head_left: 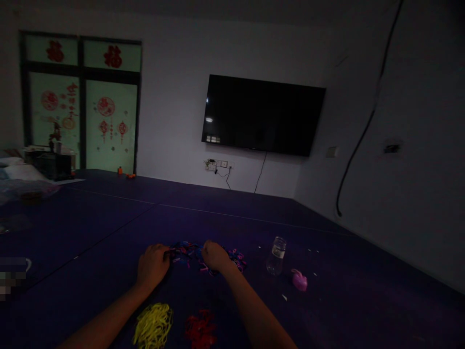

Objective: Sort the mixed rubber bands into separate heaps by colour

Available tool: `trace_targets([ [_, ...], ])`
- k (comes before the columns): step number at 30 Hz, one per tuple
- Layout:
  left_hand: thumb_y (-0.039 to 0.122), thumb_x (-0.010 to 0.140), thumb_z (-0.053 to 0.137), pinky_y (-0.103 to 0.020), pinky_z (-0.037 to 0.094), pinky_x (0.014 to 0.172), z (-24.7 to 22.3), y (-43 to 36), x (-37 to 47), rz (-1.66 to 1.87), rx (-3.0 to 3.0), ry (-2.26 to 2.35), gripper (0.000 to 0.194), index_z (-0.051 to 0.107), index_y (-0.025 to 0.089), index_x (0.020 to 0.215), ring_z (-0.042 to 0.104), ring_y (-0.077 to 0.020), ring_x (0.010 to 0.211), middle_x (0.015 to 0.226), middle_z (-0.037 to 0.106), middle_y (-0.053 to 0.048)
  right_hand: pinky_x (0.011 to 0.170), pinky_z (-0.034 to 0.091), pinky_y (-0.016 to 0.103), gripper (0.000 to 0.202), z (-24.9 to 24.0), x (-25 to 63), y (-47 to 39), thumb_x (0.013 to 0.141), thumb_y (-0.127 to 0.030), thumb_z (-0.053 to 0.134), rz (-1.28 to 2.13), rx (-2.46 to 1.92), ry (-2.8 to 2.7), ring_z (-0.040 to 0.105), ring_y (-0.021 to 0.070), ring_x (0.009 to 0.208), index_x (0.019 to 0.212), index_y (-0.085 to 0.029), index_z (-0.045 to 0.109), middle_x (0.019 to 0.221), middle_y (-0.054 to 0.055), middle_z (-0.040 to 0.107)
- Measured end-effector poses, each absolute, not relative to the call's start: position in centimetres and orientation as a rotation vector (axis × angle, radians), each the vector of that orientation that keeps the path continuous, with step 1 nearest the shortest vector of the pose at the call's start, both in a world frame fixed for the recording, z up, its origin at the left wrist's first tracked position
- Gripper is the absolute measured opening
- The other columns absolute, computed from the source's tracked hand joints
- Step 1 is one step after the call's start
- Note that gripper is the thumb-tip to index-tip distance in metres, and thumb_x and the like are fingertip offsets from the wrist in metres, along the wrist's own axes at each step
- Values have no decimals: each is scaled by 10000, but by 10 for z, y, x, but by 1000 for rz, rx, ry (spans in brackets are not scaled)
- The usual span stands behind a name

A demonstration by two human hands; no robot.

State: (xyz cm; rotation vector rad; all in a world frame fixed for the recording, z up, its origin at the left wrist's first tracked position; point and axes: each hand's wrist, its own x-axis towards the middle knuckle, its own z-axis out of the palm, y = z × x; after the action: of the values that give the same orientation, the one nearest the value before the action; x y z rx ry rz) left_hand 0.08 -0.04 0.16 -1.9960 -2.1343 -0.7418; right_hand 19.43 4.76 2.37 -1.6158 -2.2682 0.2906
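Observation:
A loose pile of small blue, pink and purple pieces [185, 250] lies on the dark purple table [119, 252]. My left hand [153, 264] rests at the pile's left edge, its fingers curled at the pieces; the fingertips are too dark to make out. Over the pile's right part, my right hand [215, 255] is closed, and anything between its fingers is hidden. Nearer to me, a heap of yellow strands [153, 325] lies beside a heap of red pieces [201, 329], between my forearms.
Right of the pile stand a clear glass jar [276, 257] and a pink object [299, 280], with small white scraps around. Plastic bags [25, 189] and a dark box [54, 165] are at the far left. Small orange items [131, 176] sit at the back edge.

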Motion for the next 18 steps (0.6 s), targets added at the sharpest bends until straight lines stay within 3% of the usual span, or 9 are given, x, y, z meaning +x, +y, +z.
trace_targets([
  [5, 158, 847, 463, -308, 425, 782, 3, 0, 2, -708, -2067, -2112, 242, 679, 199, 946, 567, -214, 964, 1021, 649, -64, 607, 356, 194, 207, 27, 192, 55, 770, -123, 440, 467, -1517, -2187, 600, 142, 740, 780, -123, 647, 768, 69, 672],
  [9, 135, 850, 451, -310, 412, 781, 5, -1, 4, -680, -2132, -2038, 233, 678, 173, 888, 556, -218, 943, 970, 641, -77, 483, 277, 188, 197, 25, 192, 57, 728, -131, 453, 692, -1473, -2105, 454, 88, 493, 548, -146, 533, 467, -35, 440],
  [13, 129, 850, 451, -311, 404, 783, 5, 0, 5, -700, -2220, -1972, 213, 659, 168, 876, 547, -216, 952, 952, 645, -73, 390, 210, 183, 207, 21, 193, 53, 770, -206, 411, 981, -1449, -2000, 254, 64, 343, 564, -188, 425, 404, -85, 245],
  [18, 73, 804, 484, -296, 402, 789, 4, 2, 6, -716, -2356, -1904, 226, 657, 197, 880, 544, -201, 974, 967, 657, -48, 361, 201, 144, 192, 26, 191, 50, 810, -238, 374, 1208, -1408, -1882, 204, 48, 327, 626, -214, 326, 432, -104, 249],
])
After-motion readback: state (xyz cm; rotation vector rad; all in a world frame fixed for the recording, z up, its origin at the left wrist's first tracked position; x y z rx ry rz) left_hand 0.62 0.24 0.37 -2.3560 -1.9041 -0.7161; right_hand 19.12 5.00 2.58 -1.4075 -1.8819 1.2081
